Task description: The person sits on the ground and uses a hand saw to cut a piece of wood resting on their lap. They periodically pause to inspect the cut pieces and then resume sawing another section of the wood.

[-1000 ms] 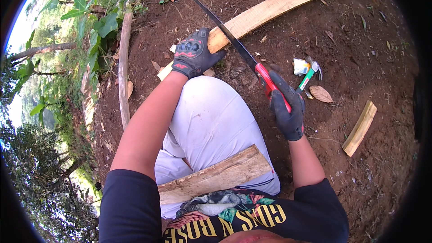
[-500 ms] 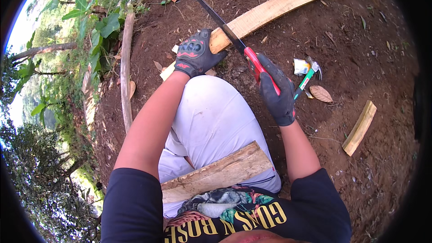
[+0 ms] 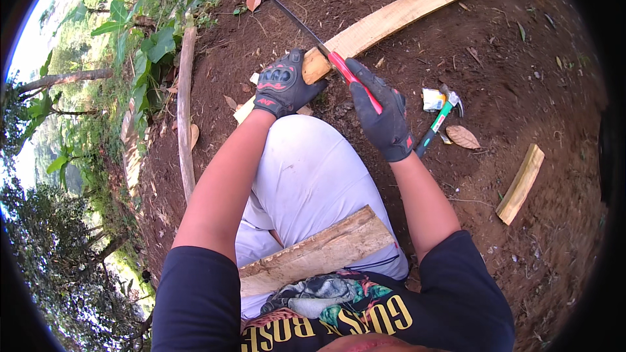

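Note:
A long wooden plank [image 3: 404, 15] runs from the middle of the view to the upper right, its near end by my knee. My gloved left hand [image 3: 284, 85] grips that near end, thumb on one side and fingers on the other. My gloved right hand [image 3: 383, 112] is closed round the red handle of a hand saw [image 3: 291, 17]. The dark blade crosses the plank just beyond my left hand and points to the upper left. Whether its teeth have cut into the wood cannot be made out.
A shorter board [image 3: 319, 253] rests across my lap. On the brown soil at right lie a green-handled hammer [image 3: 438, 121], a small white-and-yellow packet [image 3: 433, 99], a dry leaf [image 3: 462, 137] and a short wood piece [image 3: 520, 185]. A long pole [image 3: 185, 111] and green plants are at left.
My right hand has pushed the saw forward and to the upper left, so the handle now sits close to the plank. The left hand stays on the plank's end.

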{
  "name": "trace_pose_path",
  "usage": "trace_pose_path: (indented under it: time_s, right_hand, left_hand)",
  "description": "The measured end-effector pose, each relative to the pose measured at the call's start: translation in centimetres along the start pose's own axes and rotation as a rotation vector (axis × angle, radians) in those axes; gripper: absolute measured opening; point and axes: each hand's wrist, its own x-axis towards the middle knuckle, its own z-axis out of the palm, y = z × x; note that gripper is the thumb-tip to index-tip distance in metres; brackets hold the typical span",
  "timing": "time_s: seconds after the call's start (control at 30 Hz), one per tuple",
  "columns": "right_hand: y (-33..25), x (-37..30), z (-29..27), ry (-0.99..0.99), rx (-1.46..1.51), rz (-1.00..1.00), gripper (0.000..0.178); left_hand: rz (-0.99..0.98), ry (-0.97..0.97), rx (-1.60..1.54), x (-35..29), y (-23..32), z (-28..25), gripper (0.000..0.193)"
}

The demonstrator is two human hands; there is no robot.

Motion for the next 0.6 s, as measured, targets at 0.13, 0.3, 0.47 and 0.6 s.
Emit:
trace_pose_path:
  time_s: [0.13,0.3,0.47,0.6]
  right_hand:
    - [-0.9,-4.1,-2.1,-0.047,-0.05,0.045,0.042]
    - [-2.2,-8.3,-5.8,-0.114,-0.128,0.122,0.043]
    - [-1.4,-2.9,-2.6,-0.111,-0.09,0.049,0.042]
    - [-1.0,-0.5,-1.7,-0.076,-0.036,0.044,0.041]
  left_hand:
    - [-0.041,-0.038,0.016,0.1,-0.4,0.0,0.084]
    - [-0.006,-0.007,0.01,0.0,-0.3,0.2,0.084]
    - [0.001,0.02,0.006,0.0,-0.7,0.6,0.083]
    - [-0.018,-0.017,-0.002,0.2,0.1,0.0,0.082]
